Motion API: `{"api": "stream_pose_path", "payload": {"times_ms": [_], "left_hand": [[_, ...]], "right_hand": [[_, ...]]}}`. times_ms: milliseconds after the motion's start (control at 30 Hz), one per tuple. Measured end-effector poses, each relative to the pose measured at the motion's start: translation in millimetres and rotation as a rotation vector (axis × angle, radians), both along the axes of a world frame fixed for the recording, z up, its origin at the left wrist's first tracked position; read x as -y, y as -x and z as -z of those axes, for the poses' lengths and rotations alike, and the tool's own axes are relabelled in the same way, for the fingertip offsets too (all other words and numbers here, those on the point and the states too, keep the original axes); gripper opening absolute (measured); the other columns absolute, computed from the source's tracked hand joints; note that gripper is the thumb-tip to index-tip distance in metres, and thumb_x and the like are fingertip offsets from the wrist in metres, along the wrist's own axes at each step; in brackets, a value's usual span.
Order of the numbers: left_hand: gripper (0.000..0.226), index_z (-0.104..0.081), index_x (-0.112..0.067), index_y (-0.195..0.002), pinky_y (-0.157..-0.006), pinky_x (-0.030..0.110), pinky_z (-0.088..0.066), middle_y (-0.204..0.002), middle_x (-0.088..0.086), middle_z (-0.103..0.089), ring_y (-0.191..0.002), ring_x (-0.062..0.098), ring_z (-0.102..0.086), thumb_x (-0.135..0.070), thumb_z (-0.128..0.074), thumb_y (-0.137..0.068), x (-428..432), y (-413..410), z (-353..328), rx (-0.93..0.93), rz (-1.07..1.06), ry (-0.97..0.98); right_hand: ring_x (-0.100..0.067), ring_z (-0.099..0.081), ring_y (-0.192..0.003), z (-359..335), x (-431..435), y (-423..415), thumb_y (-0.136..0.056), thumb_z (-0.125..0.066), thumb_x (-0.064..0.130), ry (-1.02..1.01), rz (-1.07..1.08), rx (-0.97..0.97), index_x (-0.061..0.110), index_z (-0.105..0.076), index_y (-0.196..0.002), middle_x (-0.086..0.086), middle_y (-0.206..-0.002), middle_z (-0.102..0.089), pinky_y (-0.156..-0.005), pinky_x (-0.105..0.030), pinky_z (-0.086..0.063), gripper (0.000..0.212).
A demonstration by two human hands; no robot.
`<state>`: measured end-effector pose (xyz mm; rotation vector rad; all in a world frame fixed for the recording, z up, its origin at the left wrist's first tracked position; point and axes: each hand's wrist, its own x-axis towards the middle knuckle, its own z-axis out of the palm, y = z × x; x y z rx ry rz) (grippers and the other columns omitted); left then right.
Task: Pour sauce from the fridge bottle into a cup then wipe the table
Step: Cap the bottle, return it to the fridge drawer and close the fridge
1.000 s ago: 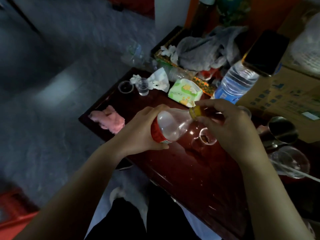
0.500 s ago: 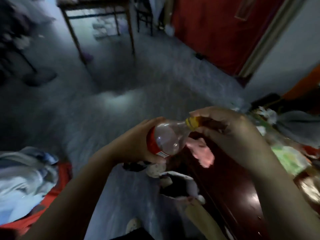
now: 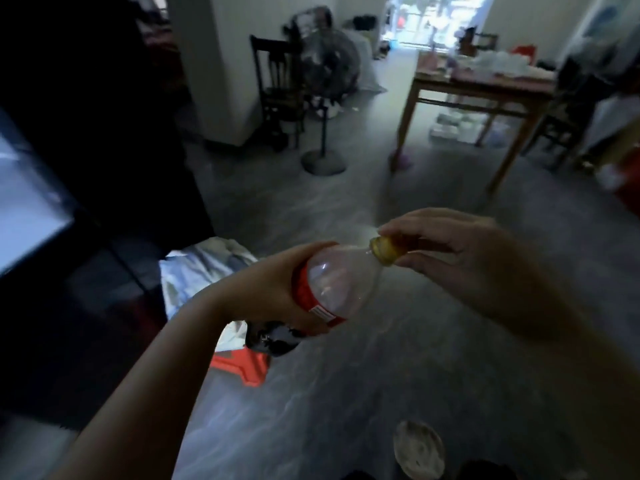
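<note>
A clear plastic sauce bottle with a red label and dark liquid at its bottom lies tilted in front of me, neck pointing right. My left hand grips its lower body around the label. Thumb and fingers of my right hand pinch the yellow cap on the neck. The cup and the dark table are out of view; only grey floor lies below the bottle.
A wooden table with clutter stands far right. A standing fan and a dark chair are at the back by a white pillar. Cloth and a red stool lie on the floor at left. A dark cabinet fills the left side.
My view has swung away from the dark table with the cups to the open room. Both hands have kept their hold on the bottle and its cap throughout.
</note>
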<state>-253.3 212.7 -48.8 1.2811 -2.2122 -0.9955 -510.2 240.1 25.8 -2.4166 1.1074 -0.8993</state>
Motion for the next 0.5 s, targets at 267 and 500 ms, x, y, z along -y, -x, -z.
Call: {"api": "stream_pose_path", "payload": {"times_ms": [267,500], "left_hand": [[0.104,-0.033,-0.044,-0.140,-0.099,0.026,-0.046,-0.134,-0.019,-0.045,-0.120,0.000,-0.050,-0.029,-0.090,-0.055,14,-68,-22,-0.027,-0.207,-0.130],[0.095,-0.039,-0.061,-0.125,-0.100,0.028,-0.046,-0.125,-0.023,-0.055,-0.116,-0.001,-0.054,-0.010,-0.087,-0.062,24,-93,-50,-0.113,-0.404,-0.168]], "right_hand": [[0.005,-0.058,-0.104,-13,105,-70,-0.083,-0.066,0.027,0.114,-0.408,-0.074,0.018,-0.067,-0.114,0.012,-0.111,-0.065,-0.091,-0.008,-0.041,0.032],[0.004,-0.059,-0.107,-32,181,-121,-0.082,-0.067,0.018,0.112,-0.744,-0.033,0.023,-0.067,-0.114,0.011,-0.116,-0.066,-0.091,-0.018,-0.048,0.032]]}}
